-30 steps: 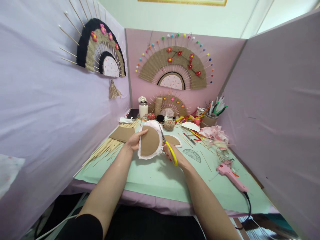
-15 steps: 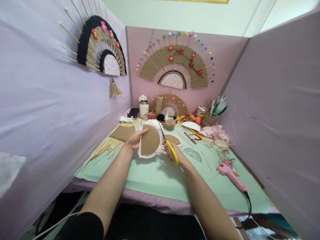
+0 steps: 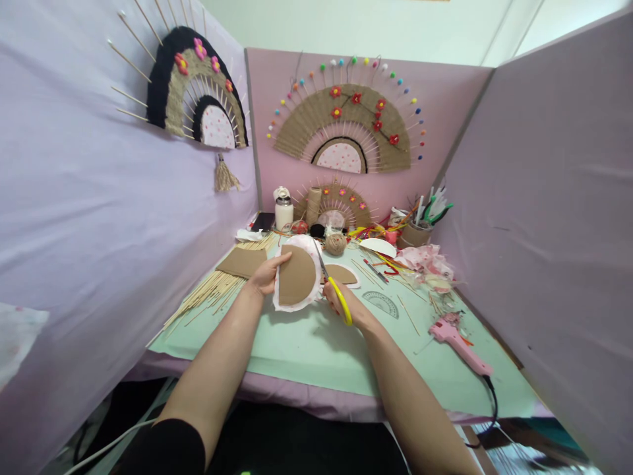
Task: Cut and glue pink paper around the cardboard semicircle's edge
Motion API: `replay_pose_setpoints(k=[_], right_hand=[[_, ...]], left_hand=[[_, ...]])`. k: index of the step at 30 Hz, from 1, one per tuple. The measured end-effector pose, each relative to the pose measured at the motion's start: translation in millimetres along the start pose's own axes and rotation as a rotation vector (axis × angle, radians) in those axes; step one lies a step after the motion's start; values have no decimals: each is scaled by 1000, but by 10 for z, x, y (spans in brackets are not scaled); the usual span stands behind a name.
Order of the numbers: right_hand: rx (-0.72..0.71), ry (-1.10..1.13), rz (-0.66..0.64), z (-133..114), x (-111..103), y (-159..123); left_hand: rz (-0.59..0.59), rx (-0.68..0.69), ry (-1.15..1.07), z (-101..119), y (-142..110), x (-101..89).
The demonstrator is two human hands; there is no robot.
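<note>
My left hand (image 3: 266,276) grips the straight side of a half-round piece of cardboard (image 3: 299,277), thumb on its brown face. White fabric with faint pink spots sticks out around the cardboard's curved edge. In my right hand (image 3: 335,302) is a pair of scissors (image 3: 341,300) with yellow handles. The blades point up and away, right beside the fabric's curved border. Whether they cut into it at this instant I cannot tell. Behind the scissors, a second half-round cardboard piece (image 3: 341,276) with a white fabric border lies on the table.
Bamboo sticks (image 3: 208,287) and a cardboard sheet (image 3: 242,262) lie to the left. A twine ball (image 3: 335,244) and white bottle (image 3: 283,212) stand behind. To the right are a protractor (image 3: 380,304), a pink glue gun (image 3: 459,346) with cord and fabric scraps (image 3: 425,262). Fans hang on the walls.
The view has shifted slightly. Both hands keep nearly the same place, with the cardboard piece and the scissors held much as before.
</note>
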State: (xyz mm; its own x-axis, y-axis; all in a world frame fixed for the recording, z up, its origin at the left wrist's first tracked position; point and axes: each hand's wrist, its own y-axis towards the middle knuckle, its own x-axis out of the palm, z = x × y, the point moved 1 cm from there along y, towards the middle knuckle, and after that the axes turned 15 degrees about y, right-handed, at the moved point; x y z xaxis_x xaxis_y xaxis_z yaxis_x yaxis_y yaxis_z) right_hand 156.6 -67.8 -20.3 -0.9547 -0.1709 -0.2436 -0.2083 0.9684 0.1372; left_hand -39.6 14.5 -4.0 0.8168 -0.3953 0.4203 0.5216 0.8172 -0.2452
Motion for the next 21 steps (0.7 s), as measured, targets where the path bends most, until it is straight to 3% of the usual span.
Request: replay_pose_setpoints(k=[16,21], right_hand=[[28,-10,53,30,-2,24],[9,-25,5,17,-4,20]], left_hand=[[20,-10,-9,9,-21,32],[37,-7,-17,21,-30,42]])
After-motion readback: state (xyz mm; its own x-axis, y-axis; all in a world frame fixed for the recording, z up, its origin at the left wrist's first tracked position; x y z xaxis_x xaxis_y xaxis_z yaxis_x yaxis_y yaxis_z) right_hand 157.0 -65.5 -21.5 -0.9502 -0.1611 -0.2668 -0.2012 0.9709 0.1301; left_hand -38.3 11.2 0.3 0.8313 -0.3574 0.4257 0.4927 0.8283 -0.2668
